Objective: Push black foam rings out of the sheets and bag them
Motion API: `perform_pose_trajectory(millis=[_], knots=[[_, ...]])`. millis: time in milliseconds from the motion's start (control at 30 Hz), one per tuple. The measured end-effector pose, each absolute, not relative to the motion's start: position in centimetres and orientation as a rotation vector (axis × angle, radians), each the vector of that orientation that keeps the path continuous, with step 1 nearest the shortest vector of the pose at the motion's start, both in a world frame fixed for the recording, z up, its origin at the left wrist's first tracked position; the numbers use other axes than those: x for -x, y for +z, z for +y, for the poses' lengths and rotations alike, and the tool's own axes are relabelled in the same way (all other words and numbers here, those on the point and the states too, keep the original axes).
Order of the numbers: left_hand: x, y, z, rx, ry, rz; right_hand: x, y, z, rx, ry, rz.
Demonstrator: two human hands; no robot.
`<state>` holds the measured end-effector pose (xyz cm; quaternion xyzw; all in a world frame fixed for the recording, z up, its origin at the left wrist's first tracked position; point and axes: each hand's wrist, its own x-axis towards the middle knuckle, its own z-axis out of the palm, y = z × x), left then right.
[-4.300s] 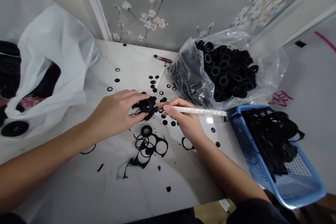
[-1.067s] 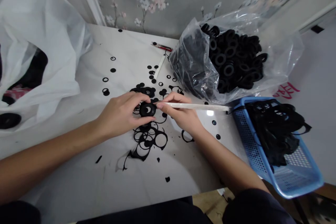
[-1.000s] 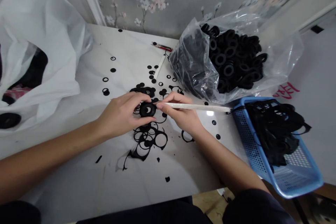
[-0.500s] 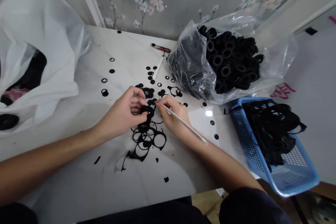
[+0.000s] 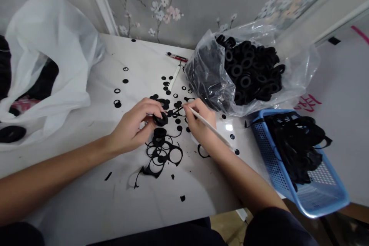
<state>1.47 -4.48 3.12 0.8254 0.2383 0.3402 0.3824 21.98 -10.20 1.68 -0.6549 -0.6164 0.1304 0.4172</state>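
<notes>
My left hand [image 5: 134,127] pinches a thick black rubber ring [image 5: 160,119] between thumb and fingers, just above the table. In my right hand [image 5: 200,123] is a slim white pen-like tool [image 5: 212,128]. A thin dark end reaches from its front toward the ring, and a small black disc [image 5: 170,113] lies at that end. I cannot tell whether the tip touches the disc or the ring. Below the held ring sits another black ring [image 5: 160,132], close to a tangle of cut black rubber scraps [image 5: 175,155] with round holes.
A clear plastic bag [image 5: 211,73] full of black rings stands at the back right. Beside it, a blue basket [image 5: 325,201] holds black scraps. A white bag [image 5: 66,46] fills the left. A red cutter [image 5: 176,57] and a white strip [image 5: 174,78] lie behind.
My right hand has moved right and slightly up, drawing the tool away from the ring. The ring has turned in my left hand, which has shifted slightly left.
</notes>
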Motion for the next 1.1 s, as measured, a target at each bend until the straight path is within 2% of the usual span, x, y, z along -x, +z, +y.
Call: perform_pose_trajectory(millis=[300, 367, 433, 500, 533, 700, 933, 1033, 1100], knots=[[-1.4, 4.9, -4.1, -1.997, 1.416, 0.567, -24.1, 2.3, -9.3, 1.909, 0.212, -1.546], [-1.3, 5.6, -3.4, -2.025, 1.139, 0.771, -24.3, 2.6, -9.1, 1.875, 0.266, -1.506], [-1.3, 5.5, -2.6, -1.980, 0.640, 0.943, -24.1, 2.8, -9.0, 1.758, 0.314, -1.492], [-1.3, 4.8, -1.9, -1.922, 0.242, 0.982, -23.8, 3.0, -8.9, 1.617, 0.345, -1.499], [-1.3, 4.3, -1.6, -1.937, 0.158, 0.959, -23.6, 3.0, -9.0, 1.554, 0.362, -1.505], [-1.5, 3.0, -1.9, -2.162, 0.114, 0.908, -23.2, 2.8, -9.2, 1.432, 0.455, -1.461], [-0.9, 3.2, -0.8, -2.455, 0.289, 1.296, -22.4, 1.6, -9.2, 1.312, 0.621, -1.326], [-0.5, 2.6, 0.2, -2.480, 0.254, 1.275, -22.1, 1.5, -9.2, 1.313, 0.770, -1.254], [-0.4, 2.6, 0.1, -2.464, 0.354, 1.227, -22.0, 1.9, -9.3, 1.308, 0.892, -1.204]])
